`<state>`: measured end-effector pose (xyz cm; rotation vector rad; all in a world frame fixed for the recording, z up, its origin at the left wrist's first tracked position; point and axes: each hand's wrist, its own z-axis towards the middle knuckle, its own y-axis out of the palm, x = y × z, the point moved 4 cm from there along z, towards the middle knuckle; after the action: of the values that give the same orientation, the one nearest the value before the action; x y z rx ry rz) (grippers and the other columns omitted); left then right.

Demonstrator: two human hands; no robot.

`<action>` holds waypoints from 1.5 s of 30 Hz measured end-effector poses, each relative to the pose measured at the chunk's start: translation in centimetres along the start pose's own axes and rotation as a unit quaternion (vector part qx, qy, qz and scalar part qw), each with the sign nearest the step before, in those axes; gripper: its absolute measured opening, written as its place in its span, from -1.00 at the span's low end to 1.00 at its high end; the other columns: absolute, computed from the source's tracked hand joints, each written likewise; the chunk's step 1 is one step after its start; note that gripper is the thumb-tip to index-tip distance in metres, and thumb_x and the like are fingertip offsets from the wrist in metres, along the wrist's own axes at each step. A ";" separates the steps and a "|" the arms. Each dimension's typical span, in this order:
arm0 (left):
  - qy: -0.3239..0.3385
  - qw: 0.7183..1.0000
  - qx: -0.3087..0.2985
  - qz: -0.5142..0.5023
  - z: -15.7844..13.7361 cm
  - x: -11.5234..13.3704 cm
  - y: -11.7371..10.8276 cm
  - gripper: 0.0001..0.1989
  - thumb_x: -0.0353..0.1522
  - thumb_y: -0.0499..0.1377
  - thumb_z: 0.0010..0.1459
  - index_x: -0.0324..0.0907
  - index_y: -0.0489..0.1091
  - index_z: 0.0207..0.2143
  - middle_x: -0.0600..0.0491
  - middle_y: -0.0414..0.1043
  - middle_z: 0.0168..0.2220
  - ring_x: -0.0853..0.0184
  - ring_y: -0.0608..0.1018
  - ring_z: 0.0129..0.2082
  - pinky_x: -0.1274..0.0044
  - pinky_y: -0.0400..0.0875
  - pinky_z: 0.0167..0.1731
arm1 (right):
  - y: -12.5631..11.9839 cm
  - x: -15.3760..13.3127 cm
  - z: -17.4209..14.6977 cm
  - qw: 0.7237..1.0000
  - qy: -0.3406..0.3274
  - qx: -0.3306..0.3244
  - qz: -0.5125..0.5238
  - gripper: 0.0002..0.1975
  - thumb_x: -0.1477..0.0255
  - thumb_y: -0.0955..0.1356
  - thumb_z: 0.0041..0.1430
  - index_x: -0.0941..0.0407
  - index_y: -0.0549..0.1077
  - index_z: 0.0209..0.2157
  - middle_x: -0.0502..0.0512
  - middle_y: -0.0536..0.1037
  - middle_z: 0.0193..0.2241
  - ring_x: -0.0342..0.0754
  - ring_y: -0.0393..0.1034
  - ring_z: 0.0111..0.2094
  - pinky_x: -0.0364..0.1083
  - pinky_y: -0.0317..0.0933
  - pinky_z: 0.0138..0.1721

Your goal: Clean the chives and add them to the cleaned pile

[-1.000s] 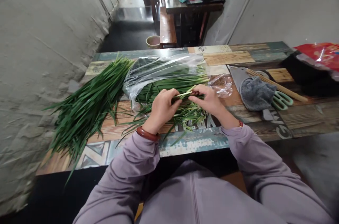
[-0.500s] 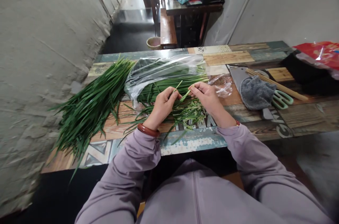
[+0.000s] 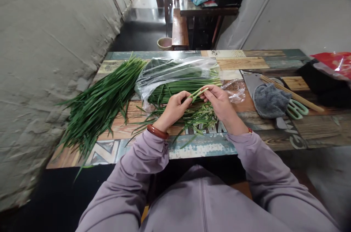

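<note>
One big heap of long green leaves [image 3: 101,104] fans over the left end of the table [image 3: 203,148], a few tips hanging past the front edge. To its right lies one clear plastic bag [image 3: 175,67], with one more bunch of leaves [image 3: 178,91] partly inside it, pale ends pointing right. One loose pile of scraps [image 3: 201,119] sits in front of the bag. Farther right are one crumpled piece of clear plastic [image 3: 236,91], one grey cloth [image 3: 271,100] and two pale green loop handles [image 3: 296,110].

The left hand [image 3: 175,109], with one brown bangle [image 3: 157,132] at its wrist, angles inward over the table, thumb and forefinger pinched on thin stalks [image 3: 197,94]. The right hand [image 3: 219,102] leans in to face it, its fingertips closed on the same stalks near their pale ends. They slant up to the right between the two grips, above the scraps; perhaps two or three, too fine to count surely.
</note>
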<state>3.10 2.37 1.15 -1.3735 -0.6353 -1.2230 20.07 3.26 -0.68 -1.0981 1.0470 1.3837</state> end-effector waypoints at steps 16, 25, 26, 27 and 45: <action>0.016 0.999 -0.016 0.049 -0.4 0.3 1.0 -0.89 -0.36 0.02 0.27 -0.14 0.23 -0.35 0.17 0.37 -0.52 0.44 0.39 -0.55 0.58 0.25 -0.45 | 1.5 -0.1 -0.5 0.991 -0.050 -0.002 -0.127 -0.70 0.44 0.40 -0.04 0.04 0.30 -0.22 -0.06 0.48 -0.42 -0.13 0.43 -0.40 -0.11 0.34 -0.34; 0.063 0.991 -0.004 0.118 -0.5 0.1 1.2 -0.95 -0.41 0.03 0.25 -0.15 0.24 -0.31 0.15 0.31 -0.49 0.40 0.34 -0.50 0.55 0.15 -0.43 | 1.6 -0.1 -0.7 0.993 -0.055 -0.006 -0.103 -0.61 0.47 0.37 0.00 0.05 0.27 -0.09 -0.09 0.44 -0.41 -0.16 0.38 -0.43 -0.12 0.30 -0.32; 0.065 0.991 -0.005 0.118 -0.5 0.2 1.2 -0.95 -0.42 0.04 0.25 -0.15 0.24 -0.31 0.15 0.31 -0.49 0.40 0.33 -0.50 0.55 0.15 -0.43 | 1.6 -0.1 -0.7 0.993 -0.058 -0.005 -0.106 -0.60 0.48 0.37 -0.01 0.05 0.27 -0.10 -0.09 0.43 -0.42 -0.16 0.38 -0.43 -0.12 0.30 -0.32; 0.067 0.991 -0.004 0.119 -0.5 0.2 1.2 -0.96 -0.42 0.04 0.24 -0.15 0.24 -0.32 0.15 0.30 -0.48 0.40 0.33 -0.49 0.55 0.15 -0.43 | 1.6 -0.1 -0.7 0.992 -0.060 -0.004 -0.109 -0.59 0.48 0.36 -0.03 0.04 0.26 -0.10 -0.09 0.43 -0.42 -0.15 0.38 -0.42 -0.12 0.30 -0.32; 0.070 0.990 -0.009 0.124 -0.6 0.1 1.4 -0.96 -0.42 0.05 0.19 -0.13 0.22 -0.35 0.14 0.30 -0.47 0.40 0.33 -0.48 0.56 0.14 -0.43 | 1.7 0.3 -0.6 0.992 -0.063 -0.004 -0.112 -0.59 0.50 0.34 -0.05 0.04 0.22 -0.12 -0.13 0.41 -0.45 -0.18 0.33 -0.46 -0.14 0.25 -0.38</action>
<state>4.25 1.44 0.63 -1.3246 -0.3449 -1.1135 18.36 2.60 -1.07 -1.0835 0.8028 1.2601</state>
